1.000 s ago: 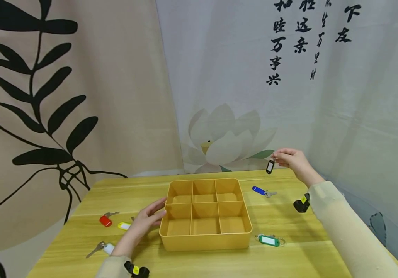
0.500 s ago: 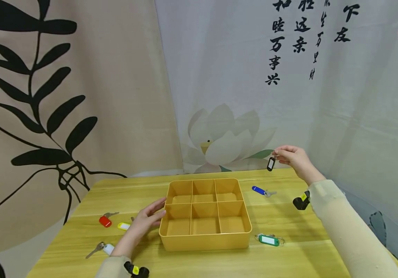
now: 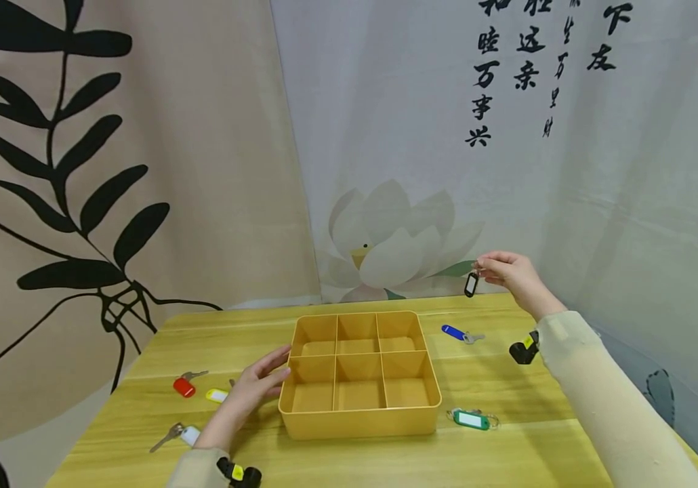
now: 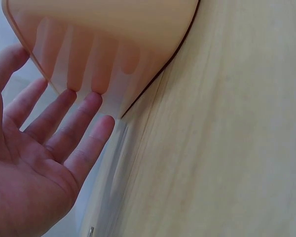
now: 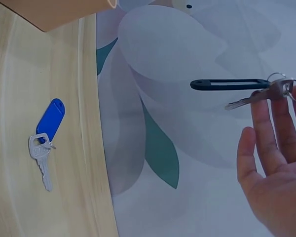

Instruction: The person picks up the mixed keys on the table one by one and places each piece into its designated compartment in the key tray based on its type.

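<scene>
- On my head feed I see the landmark: a mustard-yellow plastic box (image 3: 361, 424) with six compartments, three per row, standing on a pale wood-grain table (image 3: 337, 468).
- The left hand (image 3: 256, 388), fingers stretched rather than curled, rests its fingertips (image 4: 92, 98) against the box's left wall.
- The right hand (image 3: 515, 279), raised beyond the box's far right corner, pinches a slim black plastic key tag with a white label (image 3: 471, 285); it dangles in the air, well apart from the box, together with a silver metal key (image 5: 274, 92).
- Right of the box's far row, a blue oblong plastic tag (image 3: 453, 332) lies flat, joined to its own silver key (image 5: 42, 163).
- Just beside the box's near right corner lies a green plastic tag with a white label (image 3: 471, 420).
- Left of the box, well apart, is a red rounded tag (image 3: 184, 387) with a key; between them, a yellow tag (image 3: 216, 395).
- Left of and nearer than the box is a white tag (image 3: 190, 435) with a key; the arm partly covers it, so I can't make out its full shape.
</scene>
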A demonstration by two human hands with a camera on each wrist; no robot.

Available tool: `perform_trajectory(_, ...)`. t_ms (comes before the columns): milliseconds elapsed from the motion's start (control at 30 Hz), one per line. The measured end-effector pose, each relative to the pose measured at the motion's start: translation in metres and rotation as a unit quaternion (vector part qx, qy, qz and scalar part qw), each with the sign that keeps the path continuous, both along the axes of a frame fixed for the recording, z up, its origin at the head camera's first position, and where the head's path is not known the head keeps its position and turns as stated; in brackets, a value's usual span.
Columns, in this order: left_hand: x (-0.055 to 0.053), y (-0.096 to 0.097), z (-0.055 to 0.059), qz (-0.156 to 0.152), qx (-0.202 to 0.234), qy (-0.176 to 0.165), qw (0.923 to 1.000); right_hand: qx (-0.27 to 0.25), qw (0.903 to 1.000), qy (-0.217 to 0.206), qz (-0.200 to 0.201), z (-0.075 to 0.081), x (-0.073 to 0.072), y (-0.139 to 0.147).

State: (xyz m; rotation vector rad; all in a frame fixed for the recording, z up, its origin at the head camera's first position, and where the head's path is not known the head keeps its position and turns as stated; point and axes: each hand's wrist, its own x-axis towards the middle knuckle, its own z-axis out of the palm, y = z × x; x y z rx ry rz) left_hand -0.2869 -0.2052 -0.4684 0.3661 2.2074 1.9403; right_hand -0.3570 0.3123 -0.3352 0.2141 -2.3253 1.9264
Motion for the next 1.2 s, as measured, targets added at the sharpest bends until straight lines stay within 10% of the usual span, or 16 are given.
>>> perform_trajectory(1200, -0.003, -0.002, -0.005, 0.000, 0.008, -0.010, 0.9999, -0.021, 0.9992, 0.016, 0.028, 0.001, -0.012, -0.032)
